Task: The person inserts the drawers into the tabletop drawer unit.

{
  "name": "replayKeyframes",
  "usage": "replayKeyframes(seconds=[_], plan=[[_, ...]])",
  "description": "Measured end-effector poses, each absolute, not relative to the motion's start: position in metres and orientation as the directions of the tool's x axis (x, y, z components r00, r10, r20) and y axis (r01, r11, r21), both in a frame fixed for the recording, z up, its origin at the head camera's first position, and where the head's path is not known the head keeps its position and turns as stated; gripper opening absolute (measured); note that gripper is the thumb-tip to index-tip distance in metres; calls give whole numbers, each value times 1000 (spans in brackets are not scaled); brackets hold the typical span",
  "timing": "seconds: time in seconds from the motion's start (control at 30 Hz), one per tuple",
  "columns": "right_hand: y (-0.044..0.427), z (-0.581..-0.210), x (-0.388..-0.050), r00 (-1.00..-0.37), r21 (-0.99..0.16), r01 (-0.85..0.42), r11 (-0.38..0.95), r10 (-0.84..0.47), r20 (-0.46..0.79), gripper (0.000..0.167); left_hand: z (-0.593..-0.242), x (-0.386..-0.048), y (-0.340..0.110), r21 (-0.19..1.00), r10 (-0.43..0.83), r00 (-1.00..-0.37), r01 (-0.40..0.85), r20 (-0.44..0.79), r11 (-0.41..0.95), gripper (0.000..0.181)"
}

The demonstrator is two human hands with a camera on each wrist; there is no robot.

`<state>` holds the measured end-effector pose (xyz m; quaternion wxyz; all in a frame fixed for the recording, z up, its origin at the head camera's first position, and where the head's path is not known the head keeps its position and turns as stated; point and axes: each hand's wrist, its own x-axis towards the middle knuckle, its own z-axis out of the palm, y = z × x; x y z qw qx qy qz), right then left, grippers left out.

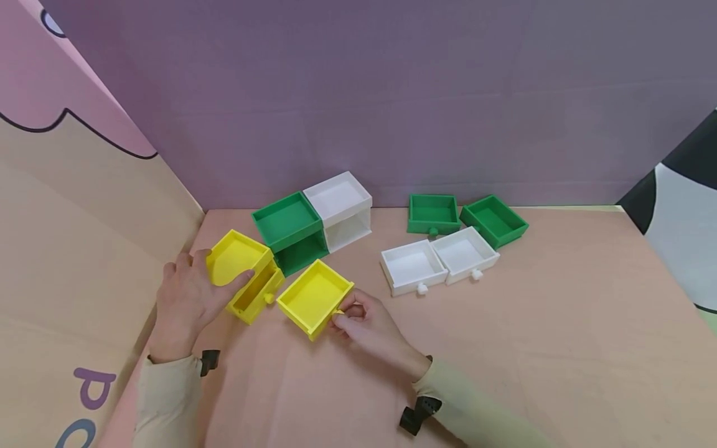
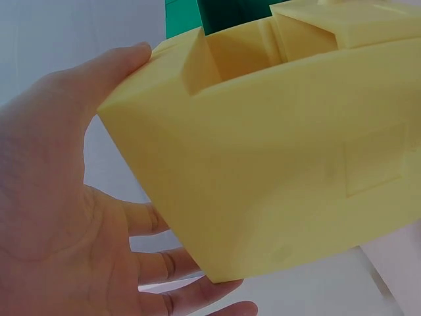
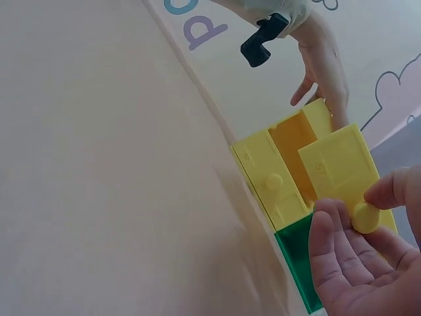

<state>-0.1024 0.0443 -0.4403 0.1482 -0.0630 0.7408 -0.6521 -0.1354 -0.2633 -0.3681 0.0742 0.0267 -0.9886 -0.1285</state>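
A small yellow cabinet (image 1: 238, 256) stands at the left, with a knobbed drawer in its lower slot and the slot above it open. My left hand (image 1: 187, 297) grips it, thumb on the near side and fingers round the far side. Just right of the cabinet, my right hand (image 1: 372, 326) pinches the knob (image 3: 366, 217) of a loose yellow drawer (image 1: 315, 294) between thumb and finger. That drawer is tilted and held apart from the cabinet, its tray side up. A green cabinet (image 1: 288, 221) adjoins the yellow one behind, its front slot open.
Beyond the green cabinet sits a white cabinet (image 1: 338, 198) with an open front. To the right lie two green drawers (image 1: 434, 211) and two white drawers (image 1: 413, 264). A purple-grey wall (image 1: 392, 106) and a patterned left wall (image 1: 73, 236) bound the pinkish table (image 1: 560, 336).
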Motion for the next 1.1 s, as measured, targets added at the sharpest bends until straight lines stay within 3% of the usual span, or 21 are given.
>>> replayKeyframes(seconds=[1.1], plan=[[-18,-449,-127,-916,-977,111,184,-363,-173,10,-368,-137,-261,242,-93,-988,-62,120,968,95]])
